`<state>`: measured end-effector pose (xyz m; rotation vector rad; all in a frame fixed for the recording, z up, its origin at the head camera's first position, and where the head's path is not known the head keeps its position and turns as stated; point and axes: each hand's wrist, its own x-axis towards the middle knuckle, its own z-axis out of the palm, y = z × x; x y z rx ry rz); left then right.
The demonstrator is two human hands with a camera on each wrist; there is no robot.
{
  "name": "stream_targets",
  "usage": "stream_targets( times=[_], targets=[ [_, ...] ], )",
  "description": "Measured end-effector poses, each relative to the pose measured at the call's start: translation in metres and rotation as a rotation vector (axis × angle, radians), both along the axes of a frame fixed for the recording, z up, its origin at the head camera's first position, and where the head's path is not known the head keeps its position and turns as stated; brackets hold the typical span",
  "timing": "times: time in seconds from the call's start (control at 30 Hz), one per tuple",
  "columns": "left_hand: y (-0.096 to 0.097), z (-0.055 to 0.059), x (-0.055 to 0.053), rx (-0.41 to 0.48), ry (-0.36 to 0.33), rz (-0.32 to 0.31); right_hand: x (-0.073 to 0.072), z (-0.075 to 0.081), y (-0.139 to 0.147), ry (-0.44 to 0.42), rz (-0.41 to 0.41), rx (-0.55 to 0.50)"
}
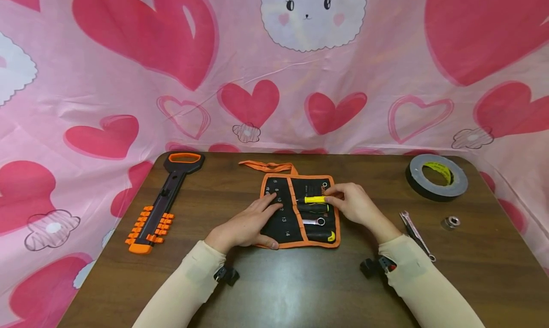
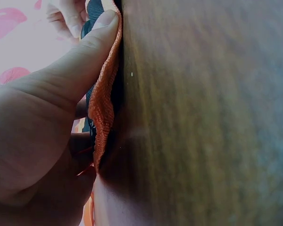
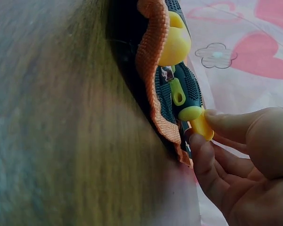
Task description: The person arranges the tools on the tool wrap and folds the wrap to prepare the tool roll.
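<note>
A black tool roll (image 1: pixel 278 182) with orange trim lies unrolled at the middle of the brown table (image 1: pixel 300 285). My left hand (image 1: pixel 257 218) rests flat on its left half, fingers straight. In the left wrist view the thumb (image 2: pixel 85 52) presses the orange edge (image 2: pixel 104 108). My right hand (image 1: pixel 331 197) pinches the end of a yellow-handled tool (image 1: pixel 314 199) that lies in a pocket on the right half. The right wrist view shows thumb and finger closed on that yellow end (image 3: pixel 200 123). Below it sit a black-handled tool (image 1: pixel 313 208) and a small wrench (image 1: pixel 315 221).
A long black and orange holder with orange clips (image 1: pixel 165 201) lies at the table's left. A grey tape roll (image 1: pixel 436 177) is at the back right, with a loose wrench (image 1: pixel 415 233) and a metal socket (image 1: pixel 450 221) nearer. Pink heart cloth (image 1: pixel 128 56) hangs behind.
</note>
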<state>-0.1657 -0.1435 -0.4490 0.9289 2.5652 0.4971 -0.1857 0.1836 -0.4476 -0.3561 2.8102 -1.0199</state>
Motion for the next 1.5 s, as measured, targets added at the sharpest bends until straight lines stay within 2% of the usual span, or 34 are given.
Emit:
stream_targets(
  times=[0.4,0.83,1.07,1.37,1.5],
  targets=[
    [-0.0012,-0.0013,-0.0008,0.006,-0.001,-0.005,-0.0042,-0.0019,-0.0056,0.020,-0.001,0.006],
    [-0.0006,-0.0004,-0.0009,0.000,-0.014,-0.005,-0.0083,-0.0026,-0.0081,0.000,-0.008,-0.014],
    [-0.0003,-0.0013,-0.0019,0.000,-0.022,-0.003,-0.0081,-0.0046,-0.0095,0.085,0.003,-0.027],
    [-0.0006,-0.0024,-0.0032,0.000,-0.032,0.002,-0.0084,-0.0049,-0.0035,-0.050,-0.014,-0.133],
    [-0.0004,-0.0014,-0.0026,0.004,-0.042,0.003,-0.0081,-0.0064,-0.0039,-0.045,-0.019,-0.110]
  ],
)
